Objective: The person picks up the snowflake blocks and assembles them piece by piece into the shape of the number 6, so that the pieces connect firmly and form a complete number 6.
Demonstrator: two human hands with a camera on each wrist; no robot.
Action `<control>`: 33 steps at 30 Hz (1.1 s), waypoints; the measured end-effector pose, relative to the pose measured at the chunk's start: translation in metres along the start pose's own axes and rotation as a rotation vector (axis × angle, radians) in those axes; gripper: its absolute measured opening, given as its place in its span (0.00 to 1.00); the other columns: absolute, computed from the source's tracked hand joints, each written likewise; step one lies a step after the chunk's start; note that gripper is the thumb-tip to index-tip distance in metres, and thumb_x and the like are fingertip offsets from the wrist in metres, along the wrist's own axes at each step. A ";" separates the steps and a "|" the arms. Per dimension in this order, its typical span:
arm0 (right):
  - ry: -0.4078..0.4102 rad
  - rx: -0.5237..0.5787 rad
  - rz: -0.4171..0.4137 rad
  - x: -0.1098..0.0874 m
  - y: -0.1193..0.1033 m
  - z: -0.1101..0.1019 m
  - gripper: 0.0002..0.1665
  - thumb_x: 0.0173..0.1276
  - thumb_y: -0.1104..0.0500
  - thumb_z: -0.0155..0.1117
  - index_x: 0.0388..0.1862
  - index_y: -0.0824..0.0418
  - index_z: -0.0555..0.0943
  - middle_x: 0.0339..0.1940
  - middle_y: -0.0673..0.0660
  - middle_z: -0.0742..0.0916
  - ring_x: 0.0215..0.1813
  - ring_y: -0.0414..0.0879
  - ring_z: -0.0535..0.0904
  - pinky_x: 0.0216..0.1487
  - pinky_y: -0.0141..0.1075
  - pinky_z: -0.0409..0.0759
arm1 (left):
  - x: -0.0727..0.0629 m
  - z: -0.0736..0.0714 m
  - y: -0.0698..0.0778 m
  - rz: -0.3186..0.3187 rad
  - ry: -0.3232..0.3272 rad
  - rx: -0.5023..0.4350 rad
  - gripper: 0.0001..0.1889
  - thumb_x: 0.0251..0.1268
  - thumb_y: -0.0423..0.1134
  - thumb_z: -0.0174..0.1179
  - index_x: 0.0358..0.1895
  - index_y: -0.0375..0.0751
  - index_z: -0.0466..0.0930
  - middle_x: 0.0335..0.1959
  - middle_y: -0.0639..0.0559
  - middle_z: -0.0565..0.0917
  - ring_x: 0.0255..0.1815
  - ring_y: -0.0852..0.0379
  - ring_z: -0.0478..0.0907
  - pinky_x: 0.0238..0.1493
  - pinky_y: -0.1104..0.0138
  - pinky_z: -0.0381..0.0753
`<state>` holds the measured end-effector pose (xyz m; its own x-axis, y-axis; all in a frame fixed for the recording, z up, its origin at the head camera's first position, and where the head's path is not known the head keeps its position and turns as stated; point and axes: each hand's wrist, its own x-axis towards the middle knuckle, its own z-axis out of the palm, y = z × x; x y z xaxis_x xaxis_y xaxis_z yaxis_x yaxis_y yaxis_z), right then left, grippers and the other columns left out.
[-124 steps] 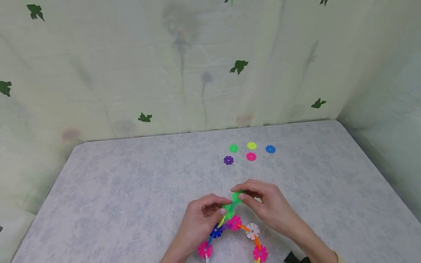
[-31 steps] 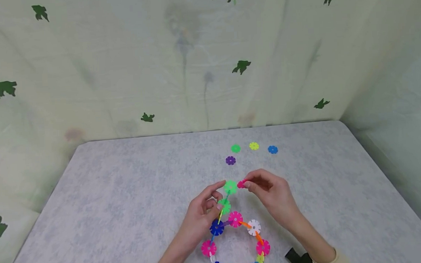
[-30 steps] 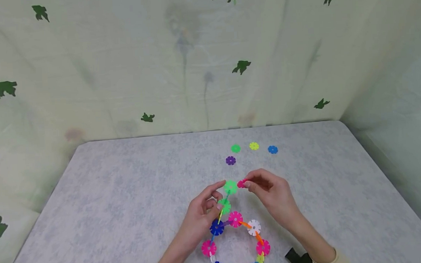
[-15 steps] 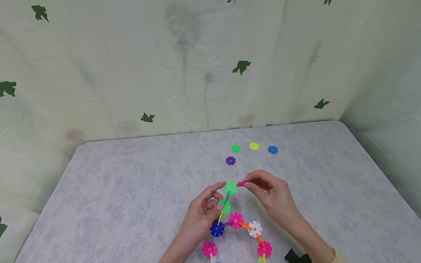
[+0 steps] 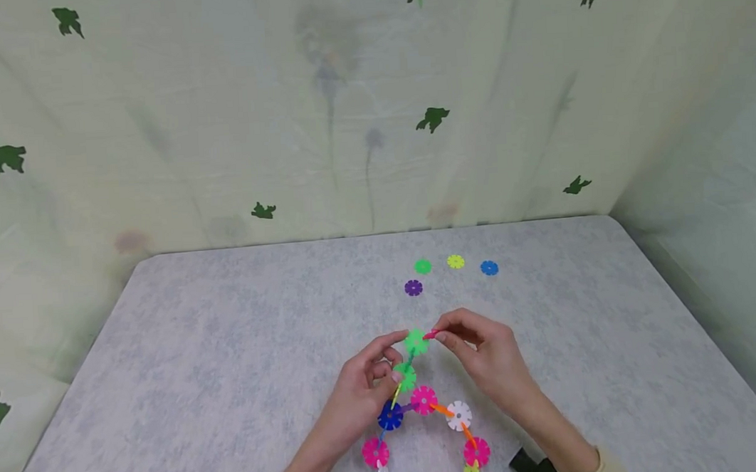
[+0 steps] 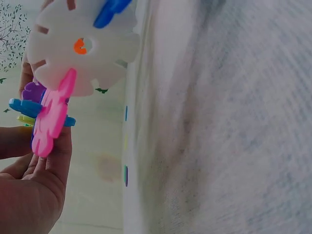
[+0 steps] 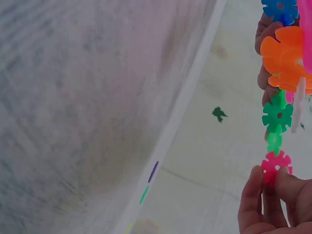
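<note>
My left hand point(image 5: 367, 386) pinches a green snowflake disc point(image 5: 405, 377) between thumb and fingers, its index fingertip against another green snowflake disc point(image 5: 416, 342) at the chain's end. From there the chain runs down to a ring of interlocked snowflake discs, among them a dark blue disc point(image 5: 390, 416), a pink disc point(image 5: 424, 400) and a white disc point(image 5: 459, 415). My right hand point(image 5: 486, 344) pinches a small pink snowflake disc point(image 7: 277, 166) edge-on at the right rim of the end green disc. They meet, but how deep the slots sit is unclear.
Loose discs lie beyond my hands on the grey table point(image 5: 242, 343): a green disc point(image 5: 423, 266), a yellow disc point(image 5: 455, 261), a blue disc point(image 5: 489, 268) and a purple disc point(image 5: 413, 287). A black object point(image 5: 531, 467) sits beside my right forearm. A curtain hangs behind the table.
My right hand let go of the end green disc and took the pink disc from the table. Over the last second it moved slightly left and down, bringing the pink disc against the green one.
</note>
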<state>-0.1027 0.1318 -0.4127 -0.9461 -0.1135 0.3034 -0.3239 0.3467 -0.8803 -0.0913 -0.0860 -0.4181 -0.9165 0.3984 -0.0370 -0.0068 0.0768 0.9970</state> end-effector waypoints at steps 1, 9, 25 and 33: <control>-0.004 0.001 -0.003 0.000 0.000 0.000 0.07 0.66 0.62 0.67 0.41 0.51 0.83 0.37 0.46 0.86 0.43 0.40 0.83 0.49 0.35 0.82 | 0.000 0.000 0.000 0.004 -0.002 0.004 0.27 0.66 0.24 0.54 0.67 0.48 0.72 0.45 0.44 0.75 0.23 0.62 0.66 0.20 0.75 0.62; -0.001 -0.010 0.021 0.001 0.000 0.001 0.07 0.66 0.61 0.67 0.41 0.49 0.83 0.36 0.45 0.86 0.42 0.39 0.83 0.48 0.36 0.82 | 0.001 0.000 -0.003 -0.009 -0.009 -0.025 0.29 0.67 0.23 0.54 0.68 0.51 0.71 0.46 0.43 0.75 0.23 0.62 0.65 0.20 0.75 0.62; -0.019 0.108 0.101 0.001 0.002 0.003 0.05 0.67 0.62 0.65 0.42 0.58 0.84 0.37 0.49 0.86 0.43 0.52 0.83 0.47 0.36 0.82 | 0.003 -0.001 -0.007 0.001 -0.029 -0.038 0.28 0.68 0.22 0.53 0.68 0.49 0.70 0.45 0.44 0.75 0.24 0.62 0.65 0.22 0.74 0.64; 0.012 0.077 0.126 -0.001 0.000 0.006 0.06 0.65 0.61 0.68 0.41 0.58 0.84 0.36 0.49 0.87 0.41 0.41 0.83 0.47 0.35 0.82 | 0.002 -0.001 -0.009 -0.005 -0.027 -0.040 0.29 0.67 0.22 0.53 0.68 0.49 0.70 0.45 0.44 0.75 0.25 0.62 0.66 0.23 0.74 0.65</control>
<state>-0.1019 0.1266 -0.4153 -0.9794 -0.0625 0.1922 -0.2020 0.2852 -0.9369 -0.0937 -0.0863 -0.4273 -0.9055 0.4223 -0.0428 -0.0275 0.0423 0.9987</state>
